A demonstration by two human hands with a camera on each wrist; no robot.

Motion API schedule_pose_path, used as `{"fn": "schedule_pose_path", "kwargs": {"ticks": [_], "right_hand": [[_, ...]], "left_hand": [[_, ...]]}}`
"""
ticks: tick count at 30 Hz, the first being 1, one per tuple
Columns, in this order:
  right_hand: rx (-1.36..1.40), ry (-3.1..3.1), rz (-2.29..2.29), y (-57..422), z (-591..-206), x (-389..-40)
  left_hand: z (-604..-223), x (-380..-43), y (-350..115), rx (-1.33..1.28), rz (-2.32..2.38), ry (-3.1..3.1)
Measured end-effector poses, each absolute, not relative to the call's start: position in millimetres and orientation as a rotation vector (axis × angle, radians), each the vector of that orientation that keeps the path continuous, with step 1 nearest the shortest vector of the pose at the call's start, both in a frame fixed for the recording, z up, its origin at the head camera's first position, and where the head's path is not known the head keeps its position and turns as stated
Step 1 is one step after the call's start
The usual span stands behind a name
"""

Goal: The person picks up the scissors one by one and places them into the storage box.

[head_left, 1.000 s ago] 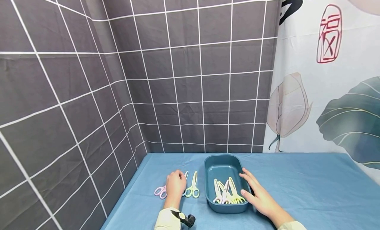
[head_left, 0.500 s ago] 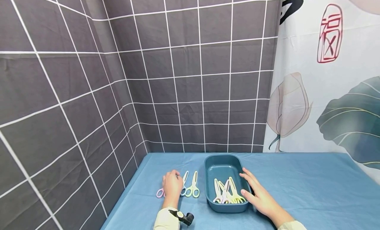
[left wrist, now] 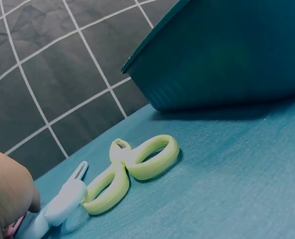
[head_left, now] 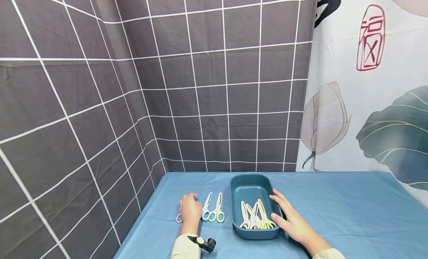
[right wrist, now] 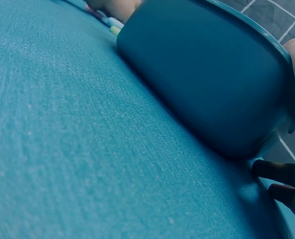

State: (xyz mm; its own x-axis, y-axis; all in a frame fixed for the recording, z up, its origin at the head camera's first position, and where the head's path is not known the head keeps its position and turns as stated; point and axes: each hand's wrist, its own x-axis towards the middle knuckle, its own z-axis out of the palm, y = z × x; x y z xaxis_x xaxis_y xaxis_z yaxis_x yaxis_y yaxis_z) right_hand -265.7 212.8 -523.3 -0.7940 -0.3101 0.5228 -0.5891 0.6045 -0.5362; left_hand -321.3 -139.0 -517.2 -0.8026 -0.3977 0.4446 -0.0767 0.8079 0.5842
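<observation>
My left hand [head_left: 190, 212] has its fingers bent down over a pair of pink scissors [head_left: 179, 218]; one handle loop shows beside it, and the fingertips are hidden. In the left wrist view a sliver of pink appears under those fingers. Just right of this hand lie blue scissors [head_left: 206, 210], then green scissors [head_left: 218, 210], blades pointing away. A deep teal box [head_left: 235, 231] stands further right, with several pink and yellow scissors [head_left: 255, 216] inside at its near end. On the box's right side rests my right hand [head_left: 292, 220], fingers fairly straight, thumb at the rim.
A blue cloth [head_left: 351, 210] covers the table. Behind and to the left hangs a dark grey curtain [head_left: 214, 103] with white grid lines. A white printed curtain [head_left: 334, 65] hangs at the right. A black wrist camera [head_left: 205, 244] sits on my left wrist.
My left hand has shifted a little left, uncovering more of the blue scissors and covering more of the pink ones, whose handles have turned slightly. My right hand and the box have stayed put.
</observation>
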Motion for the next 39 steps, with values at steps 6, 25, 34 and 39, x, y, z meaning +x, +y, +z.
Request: {"fn": "schedule_pose_path", "kwargs": {"ticks": [6, 25, 34, 39], "right_hand": [[0.729, -2.452, 1.023, 212.7, -523.3, -266.7], [0.750, -2.462, 1.042, 211.1, -521.7, -265.6], [0.713, -2.454, 1.062, 212.3, -523.2, -266.3], [0.710, -2.450, 1.065, 212.6, -523.3, -265.5]], "left_hand": [[-518.6, -321.3, -144.0, 0.382, -0.728, -2.463], [-504.1, -317.6, -154.4, 0.430, -0.655, -2.629], [-488.1, -311.7, -156.4, 0.423, -0.764, -2.741], [-473.1, -308.8, -155.4, 0.411, -0.824, -2.717]]}}
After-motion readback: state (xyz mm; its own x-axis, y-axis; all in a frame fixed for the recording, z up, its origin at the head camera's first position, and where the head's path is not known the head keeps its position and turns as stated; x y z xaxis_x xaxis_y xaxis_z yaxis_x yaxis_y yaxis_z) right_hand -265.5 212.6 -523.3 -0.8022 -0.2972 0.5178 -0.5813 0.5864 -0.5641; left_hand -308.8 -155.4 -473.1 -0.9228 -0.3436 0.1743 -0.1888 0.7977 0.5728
